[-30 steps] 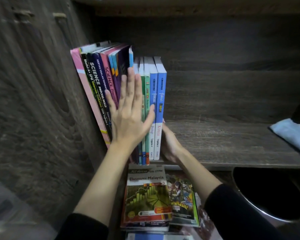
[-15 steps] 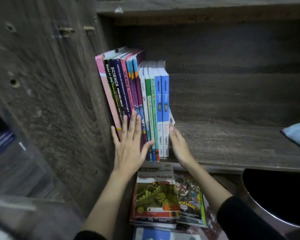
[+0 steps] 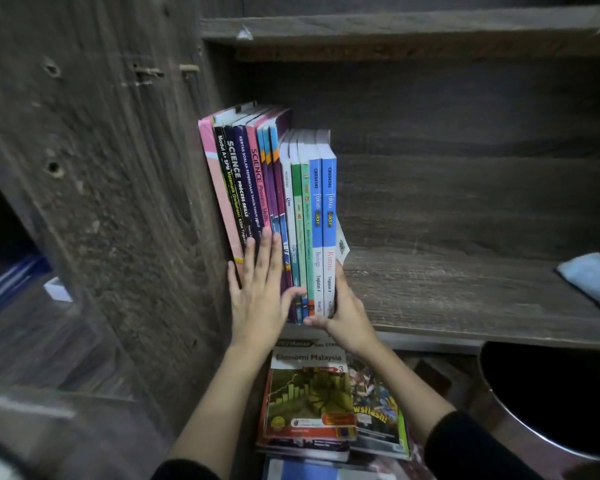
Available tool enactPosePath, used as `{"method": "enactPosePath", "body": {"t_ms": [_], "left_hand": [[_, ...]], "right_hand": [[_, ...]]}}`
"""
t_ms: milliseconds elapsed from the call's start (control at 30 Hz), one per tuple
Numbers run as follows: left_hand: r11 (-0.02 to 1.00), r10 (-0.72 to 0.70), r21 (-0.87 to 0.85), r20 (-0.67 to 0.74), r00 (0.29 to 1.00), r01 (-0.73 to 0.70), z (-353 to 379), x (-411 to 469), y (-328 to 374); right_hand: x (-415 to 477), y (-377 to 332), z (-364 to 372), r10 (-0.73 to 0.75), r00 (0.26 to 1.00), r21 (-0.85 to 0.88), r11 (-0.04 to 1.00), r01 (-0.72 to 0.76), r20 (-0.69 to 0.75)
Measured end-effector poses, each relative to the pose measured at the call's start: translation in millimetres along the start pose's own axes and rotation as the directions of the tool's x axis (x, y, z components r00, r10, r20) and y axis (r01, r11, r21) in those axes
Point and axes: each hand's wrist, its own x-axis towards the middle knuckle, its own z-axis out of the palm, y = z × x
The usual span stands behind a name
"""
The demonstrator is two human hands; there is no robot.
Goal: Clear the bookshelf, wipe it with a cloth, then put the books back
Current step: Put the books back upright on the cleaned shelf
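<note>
Head view, books going back. My left hand [image 3: 260,292] lies flat and wide, fingers straight, on the lower spines of the row of upright multicoloured paperback schoolbooks [image 3: 281,188]. It has slid down from mid-spine within the last second. My right hand [image 3: 347,317] has come round the row's right end, its grip holding the blue books there, thumb across their foot. The dark wooden shelf board [image 3: 447,292] runs right of the row to a pale blue folded cloth [image 3: 589,282], well apart. I judge the row squared up. The stack of flat-lying books [image 3: 309,403] below the row is not yet shelved.
</note>
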Motion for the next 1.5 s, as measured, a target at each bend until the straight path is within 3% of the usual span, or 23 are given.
{"method": "enactPosePath", "body": {"t_ms": [233,467,600,767,900,1033,1300,1500], "left_hand": [[0.991,0.008,0.135,0.041,0.999,-0.013,-1,2,-5],[0.992,0.0,0.129,0.018,1.0,-0.003,-23,1,5],[0.997,0.041,0.071,-0.16,0.986,-0.029,-46,13,9],[0.999,0.001,-0.038,-0.266,0.964,-0.012,-85,58,18],[0.999,-0.046,-0.023,-0.094,0.994,0.044,-123,99,20],[0.995,0.003,0.097,0.058,0.998,-0.009,-138,117,20],[0.995,-0.042,0.094,0.056,0.998,0.037,-139,123,27],[0.987,-0.065,0.148,0.035,0.997,0.059,-133,121,34]], "right_hand": [[-3,-2,-2,-0.046,0.999,-0.153,0.987,0.043,-0.02],[4,-17,-24,-0.042,0.991,-0.009,0.999,0.044,0.129],[0,-57,-50,-0.103,0.994,0.083,0.991,0.104,-0.025],[10,-103,-55,-0.212,0.958,0.088,0.969,0.232,-0.193],[13,-110,-41,-0.176,0.967,0.031,0.982,0.185,-0.183],[4,-101,-19,-0.114,0.972,0.032,0.992,0.124,-0.207],[-15,-70,8,-0.003,0.967,0.09,0.996,0.027,-0.254],[-14,-64,7,-0.046,0.972,0.068,0.996,0.063,-0.229]]}}
